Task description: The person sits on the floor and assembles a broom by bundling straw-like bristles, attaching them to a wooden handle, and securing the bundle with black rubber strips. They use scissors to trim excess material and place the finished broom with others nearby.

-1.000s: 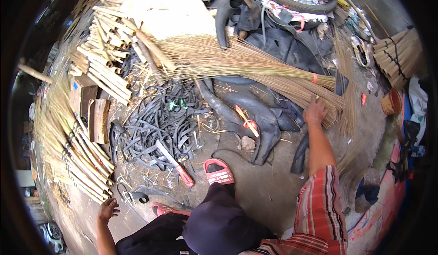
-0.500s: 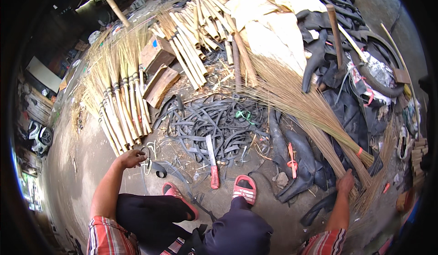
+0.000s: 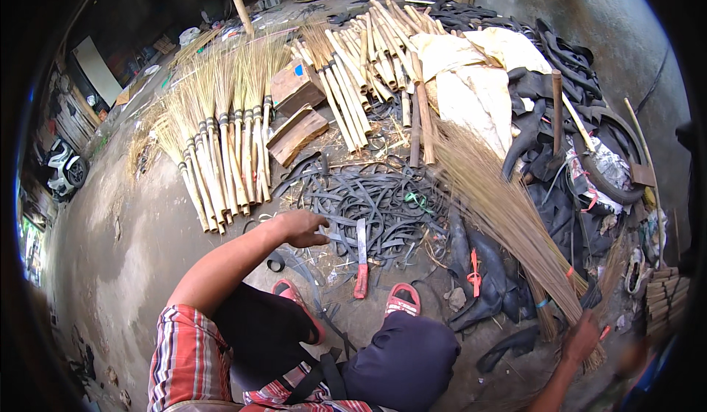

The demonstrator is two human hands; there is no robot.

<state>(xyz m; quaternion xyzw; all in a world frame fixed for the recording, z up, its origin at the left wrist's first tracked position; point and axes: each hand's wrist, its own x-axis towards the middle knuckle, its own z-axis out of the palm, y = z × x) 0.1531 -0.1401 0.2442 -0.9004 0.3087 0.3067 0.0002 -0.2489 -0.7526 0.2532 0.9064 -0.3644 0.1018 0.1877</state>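
Note:
My left hand (image 3: 300, 229) reaches over the near side of a heap of black rubber strips (image 3: 372, 202), its fingers apart and nothing in them. Close by lies a knife (image 3: 361, 261) with a red handle, its blade against the strips. On the right, my right hand (image 3: 580, 338) is closed round the near end of a long bundle of thin straw stalks (image 3: 515, 217). The bundle slants up and left, its far end spread and blurred. A blue tie (image 3: 543, 304) shows on a second bunch lying under or beside it.
Finished brooms (image 3: 221, 165) lie in a row at the left, beside wooden blocks (image 3: 298, 134). Bamboo handles (image 3: 353, 66) are piled behind. A pale sack (image 3: 471, 92), black rubber pieces (image 3: 482, 268) and a tyre (image 3: 611, 184) crowd the right. My sandals (image 3: 403, 299) stand in front.
My left hand has moved right, from beside the broom handles to over the rubber strips. My right hand has shifted right and nearer, and the straw bundle has moved with it. The view has shifted too.

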